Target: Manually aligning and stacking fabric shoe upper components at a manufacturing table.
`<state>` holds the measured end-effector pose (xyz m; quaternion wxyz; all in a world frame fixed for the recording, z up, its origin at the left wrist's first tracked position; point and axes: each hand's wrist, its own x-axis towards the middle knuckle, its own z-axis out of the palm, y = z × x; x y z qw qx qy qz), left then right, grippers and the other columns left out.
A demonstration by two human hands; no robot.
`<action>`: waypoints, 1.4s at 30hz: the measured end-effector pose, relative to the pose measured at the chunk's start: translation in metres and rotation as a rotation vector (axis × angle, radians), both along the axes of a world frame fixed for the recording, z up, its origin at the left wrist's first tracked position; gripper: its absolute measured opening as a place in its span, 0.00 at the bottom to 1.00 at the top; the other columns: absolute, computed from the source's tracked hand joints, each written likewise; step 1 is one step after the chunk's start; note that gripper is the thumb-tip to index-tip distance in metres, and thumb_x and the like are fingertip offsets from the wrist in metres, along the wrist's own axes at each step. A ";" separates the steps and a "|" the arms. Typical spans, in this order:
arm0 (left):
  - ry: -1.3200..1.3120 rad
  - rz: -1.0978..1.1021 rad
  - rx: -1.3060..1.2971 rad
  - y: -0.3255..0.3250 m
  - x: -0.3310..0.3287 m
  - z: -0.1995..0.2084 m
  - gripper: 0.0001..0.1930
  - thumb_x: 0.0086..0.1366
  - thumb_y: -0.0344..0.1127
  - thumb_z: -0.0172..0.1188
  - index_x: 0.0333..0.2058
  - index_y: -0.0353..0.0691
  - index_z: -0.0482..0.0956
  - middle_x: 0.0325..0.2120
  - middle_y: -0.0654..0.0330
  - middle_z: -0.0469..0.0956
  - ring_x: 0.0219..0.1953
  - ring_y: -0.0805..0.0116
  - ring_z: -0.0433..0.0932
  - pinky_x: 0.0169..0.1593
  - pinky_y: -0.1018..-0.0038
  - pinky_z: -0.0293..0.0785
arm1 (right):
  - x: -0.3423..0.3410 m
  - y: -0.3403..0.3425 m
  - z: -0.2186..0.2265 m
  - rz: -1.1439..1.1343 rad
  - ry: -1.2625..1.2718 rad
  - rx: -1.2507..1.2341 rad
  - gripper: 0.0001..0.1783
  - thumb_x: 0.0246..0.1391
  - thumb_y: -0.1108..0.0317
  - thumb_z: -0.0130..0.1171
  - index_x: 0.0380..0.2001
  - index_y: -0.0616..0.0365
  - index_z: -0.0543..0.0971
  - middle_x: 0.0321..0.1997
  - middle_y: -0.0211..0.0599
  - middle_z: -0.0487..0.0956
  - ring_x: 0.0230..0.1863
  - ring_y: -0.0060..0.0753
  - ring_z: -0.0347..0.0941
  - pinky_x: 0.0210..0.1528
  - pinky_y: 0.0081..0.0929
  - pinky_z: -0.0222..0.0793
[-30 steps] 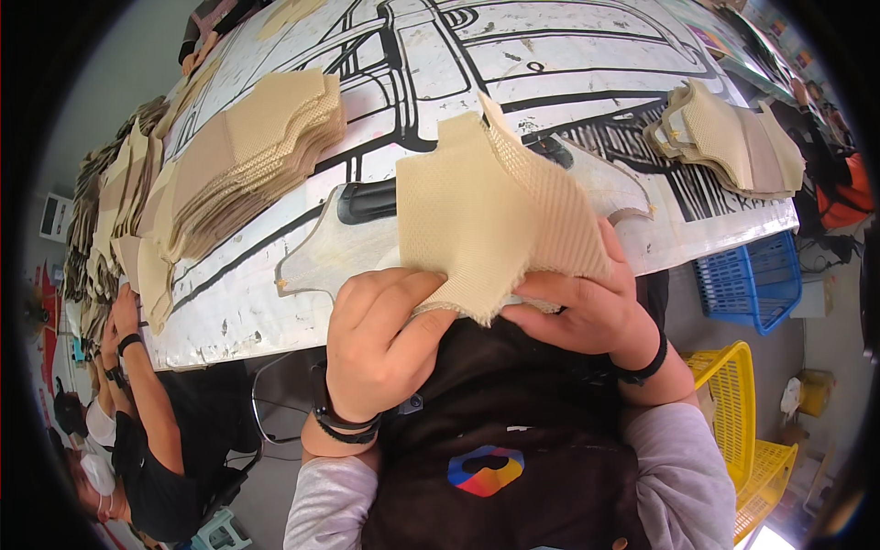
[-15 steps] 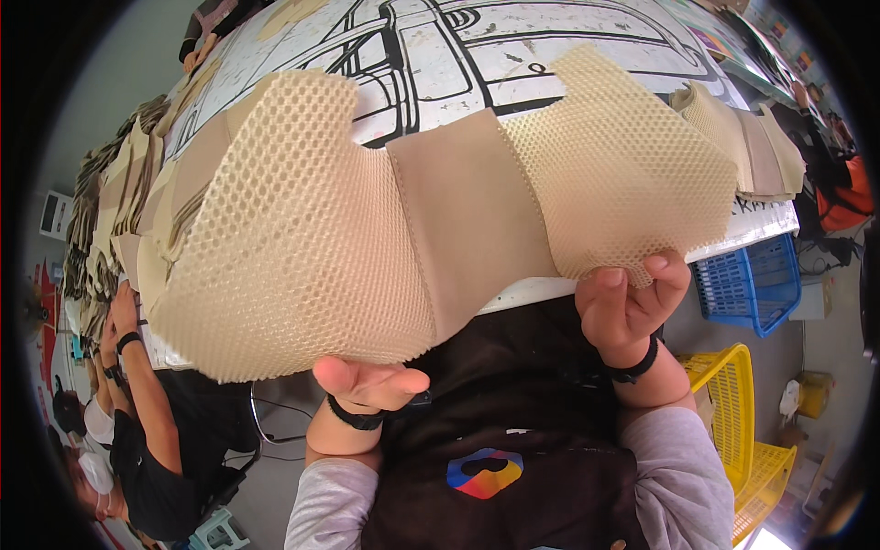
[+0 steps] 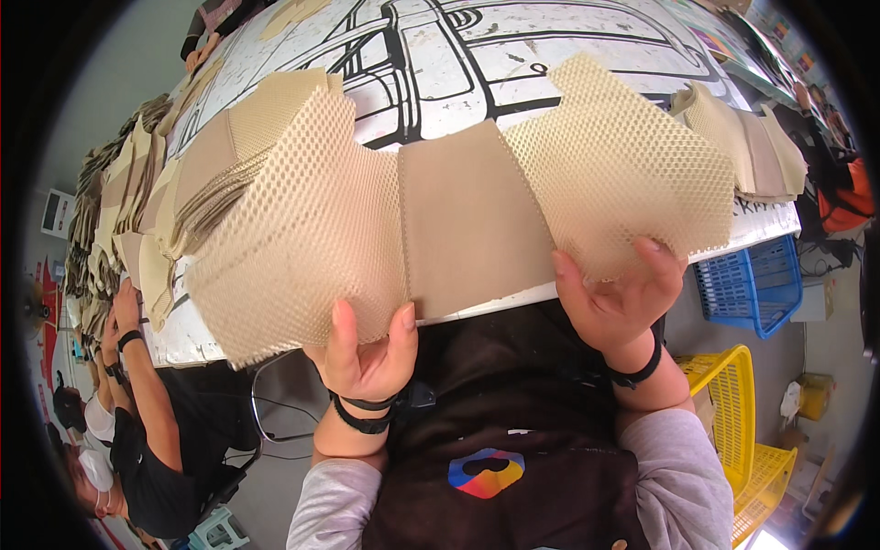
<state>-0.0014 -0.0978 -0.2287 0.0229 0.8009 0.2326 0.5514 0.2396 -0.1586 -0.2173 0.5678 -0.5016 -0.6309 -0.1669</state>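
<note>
While a beige mesh piece (image 3: 472, 229) was held up, spread wide, above the near edge of the counter (image 3: 188, 344), left hand (image 3: 368, 362) had its lower edge clamped: thumb and one finger in front of the left panel (image 3: 289, 215), thumb at the seam, rest hidden behind. Right hand (image 3: 623, 298): similar pinch on the right panel (image 3: 623, 165), thumb close to the other seam. Looked light and floppy to me, mesh springy and grippy, smooth tan band (image 3: 463, 183) maybe slicker; not fragile. Best hold, my read: low on both panels, beside the seams, so neither end sagged. Similar pieces sat stacked: taller stack (image 3: 206, 165) toward the left edge, smaller stack (image 3: 761, 151) by the near right corner.
</note>
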 end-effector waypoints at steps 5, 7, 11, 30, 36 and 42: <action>-0.165 0.042 -0.162 -0.001 -0.007 -0.012 0.40 0.46 0.21 0.69 0.59 0.39 0.61 0.55 0.46 0.61 0.55 0.51 0.65 0.54 0.60 0.66 | 0.005 0.001 -0.002 0.104 -0.067 -0.022 0.43 0.33 0.77 0.71 0.53 0.55 0.59 0.52 0.43 0.59 0.55 0.41 0.58 0.55 0.33 0.59; -0.135 0.045 -0.179 -0.001 -0.006 -0.009 0.40 0.46 0.22 0.69 0.59 0.39 0.62 0.54 0.46 0.61 0.54 0.51 0.67 0.53 0.60 0.67 | 0.004 0.001 -0.003 0.060 -0.104 -0.075 0.43 0.32 0.76 0.72 0.52 0.55 0.60 0.52 0.42 0.59 0.55 0.41 0.58 0.54 0.33 0.59; 0.058 0.118 -0.092 -0.001 -0.001 0.008 0.40 0.44 0.22 0.70 0.58 0.37 0.63 0.51 0.46 0.65 0.49 0.51 0.71 0.49 0.63 0.69 | -0.002 0.006 -0.005 0.038 -0.052 -0.003 0.35 0.31 0.76 0.72 0.47 0.56 0.67 0.45 0.38 0.67 0.44 0.40 0.64 0.42 0.30 0.63; 0.099 0.111 -0.014 0.000 0.010 0.015 0.32 0.42 0.23 0.72 0.50 0.38 0.73 0.38 0.53 0.74 0.35 0.57 0.77 0.38 0.72 0.73 | -0.006 0.006 0.001 -0.018 -0.248 0.037 0.28 0.34 0.80 0.67 0.43 0.57 0.71 0.43 0.29 0.69 0.41 0.35 0.68 0.39 0.26 0.67; 0.106 0.091 -0.023 0.002 0.011 0.016 0.32 0.42 0.22 0.71 0.50 0.38 0.73 0.37 0.54 0.75 0.36 0.58 0.77 0.37 0.73 0.73 | -0.006 0.008 -0.008 -0.022 -0.283 0.063 0.26 0.35 0.82 0.64 0.42 0.57 0.71 0.42 0.29 0.70 0.40 0.35 0.69 0.38 0.26 0.69; 0.129 0.110 -0.045 -0.001 0.012 0.019 0.30 0.41 0.21 0.71 0.48 0.37 0.76 0.33 0.55 0.75 0.29 0.63 0.74 0.32 0.75 0.71 | -0.005 0.007 -0.002 0.051 -0.210 0.007 0.27 0.35 0.82 0.63 0.43 0.56 0.72 0.42 0.35 0.71 0.40 0.38 0.70 0.38 0.28 0.69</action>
